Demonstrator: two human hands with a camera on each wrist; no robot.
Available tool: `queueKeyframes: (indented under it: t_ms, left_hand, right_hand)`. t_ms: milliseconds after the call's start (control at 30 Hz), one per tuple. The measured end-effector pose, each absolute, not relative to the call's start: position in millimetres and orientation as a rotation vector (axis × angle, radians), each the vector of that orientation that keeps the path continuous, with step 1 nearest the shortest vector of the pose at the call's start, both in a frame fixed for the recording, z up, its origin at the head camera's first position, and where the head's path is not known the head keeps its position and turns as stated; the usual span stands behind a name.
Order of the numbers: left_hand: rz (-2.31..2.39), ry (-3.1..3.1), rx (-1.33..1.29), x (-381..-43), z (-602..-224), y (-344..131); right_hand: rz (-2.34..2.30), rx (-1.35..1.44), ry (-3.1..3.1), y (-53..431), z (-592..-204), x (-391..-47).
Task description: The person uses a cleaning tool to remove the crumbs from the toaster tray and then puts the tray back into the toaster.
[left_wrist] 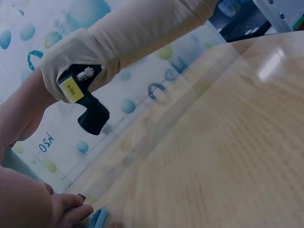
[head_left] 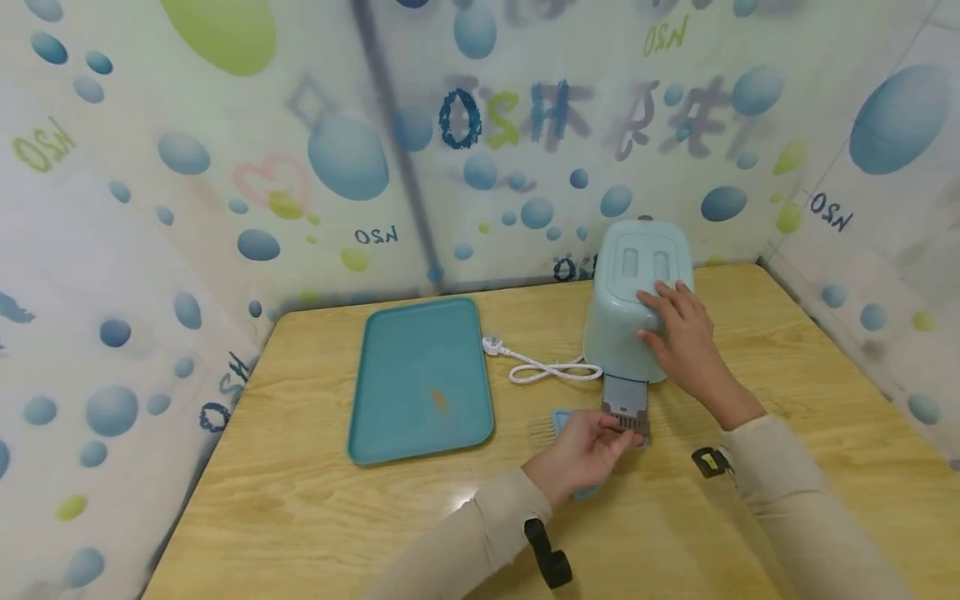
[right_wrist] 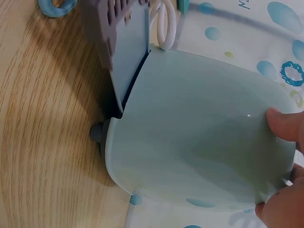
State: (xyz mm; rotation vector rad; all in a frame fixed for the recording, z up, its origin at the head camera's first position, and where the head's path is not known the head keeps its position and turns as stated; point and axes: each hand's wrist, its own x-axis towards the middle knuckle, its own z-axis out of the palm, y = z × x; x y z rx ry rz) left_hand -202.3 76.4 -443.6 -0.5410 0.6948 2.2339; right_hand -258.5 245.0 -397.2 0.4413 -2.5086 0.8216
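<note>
A pale blue-green toaster (head_left: 628, 333) stands at the back right of the table, two oblong recesses in its top. From its base a flat grey crumb tray (head_left: 624, 392) sticks out, with a slotted brown-grey end. My left hand (head_left: 581, 458) pinches that end between thumb and fingers. My right hand (head_left: 682, 342) rests spread on the toaster's upper right corner; in the right wrist view its thumb (right_wrist: 285, 124) lies against the side wall. Beneath my left hand lies a blue brush (head_left: 561, 419) with thin pale bristles, partly hidden.
Left of the toaster lies a teal rectangular tray (head_left: 423, 383) with a small brownish mark. A white power cord (head_left: 551, 368) with its plug is looped between tray and toaster. Patterned walls (head_left: 465, 192) border the wooden table (head_left: 300, 500) at the back and sides.
</note>
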Motion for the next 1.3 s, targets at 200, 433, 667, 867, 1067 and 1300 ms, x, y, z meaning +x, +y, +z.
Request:
queueKeyframes:
  t_ms: [200,433,667,867,1067,1300]
  left_hand:
    - [2.263,0.639,-0.556,-219.5,-445.4,86.5]
    - [2.280,0.691,-0.564,-234.5,-448.6,94.4]
    - [2.256,0.779,-0.551,-240.1,-451.5,98.1]
    - [2.245,0.793,-0.570,-244.2,-454.0,101.4]
    - [2.234,0.778,-0.534,-251.2,-454.5,104.9]
    - [2.286,0.721,-0.530,-266.1,-456.7,104.1]
  right_hand:
    - [0.806,0.433,-2.488,245.9,-399.8,-258.3]
    - [0.791,0.441,-2.475,243.8,-399.7,-257.9]
    - [0.782,0.414,-2.492,244.8,-398.9,-258.7]
    - [0.763,0.406,-2.489,247.3,-402.2,-258.3]
    - [0.739,0.419,-2.441,249.2,-405.4,-258.3]
    - [0.752,0.444,-2.391,243.0,-408.2,-261.6]
